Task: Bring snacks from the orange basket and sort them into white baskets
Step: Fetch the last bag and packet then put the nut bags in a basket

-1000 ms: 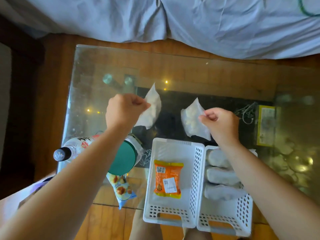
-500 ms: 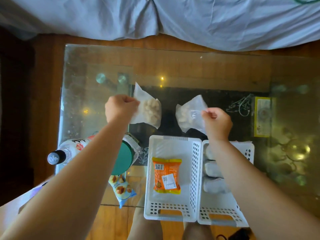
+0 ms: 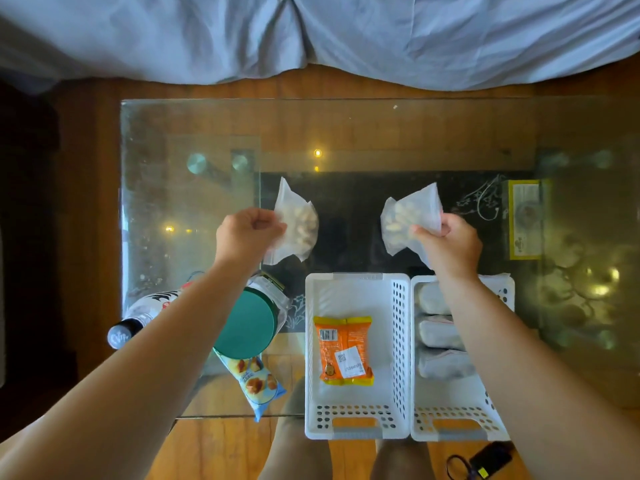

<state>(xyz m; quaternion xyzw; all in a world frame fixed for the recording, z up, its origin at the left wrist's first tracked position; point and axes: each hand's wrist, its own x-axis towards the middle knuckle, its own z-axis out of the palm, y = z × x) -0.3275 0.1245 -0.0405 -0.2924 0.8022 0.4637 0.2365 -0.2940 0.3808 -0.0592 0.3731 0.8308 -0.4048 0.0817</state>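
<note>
Currently, two translucent snack pouches are held above the glass table (image 3: 207,133), beyond the white baskets. The left pouch (image 3: 296,226) is pinched at its near edge by the left hand (image 3: 244,237), whose fingers are curled against the thumb; the right pouch (image 3: 410,218) is gripped by the right hand (image 3: 446,244), with the fingers folded round its lower corner. Pale, rounded contents are visible through both wrappers, but they cannot be identified.

The left white basket (image 3: 401,341) holds one orange packet (image 3: 343,351), lying flat with its printed labels upward (the print is too small to read). The right white basket (image 3: 460,420) stands touching it, side by side; three pale wrapped packs (image 3: 438,334) are stacked inside, partly covered by the right forearm, so their far ends are not seen.

No orange basket is in view.

To the left, a jar with a teal lid (image 3: 247,327) and a lying bottle (image 3: 138,320) are partly hidden by the left forearm. A blue snack bag (image 3: 258,382) lies just beside the jar, at the table's near edge. A grey cloth (image 3: 311,32) is cut off along the top. A dark device (image 3: 491,459) lies on the floor, bottom right, partly cut off.
</note>
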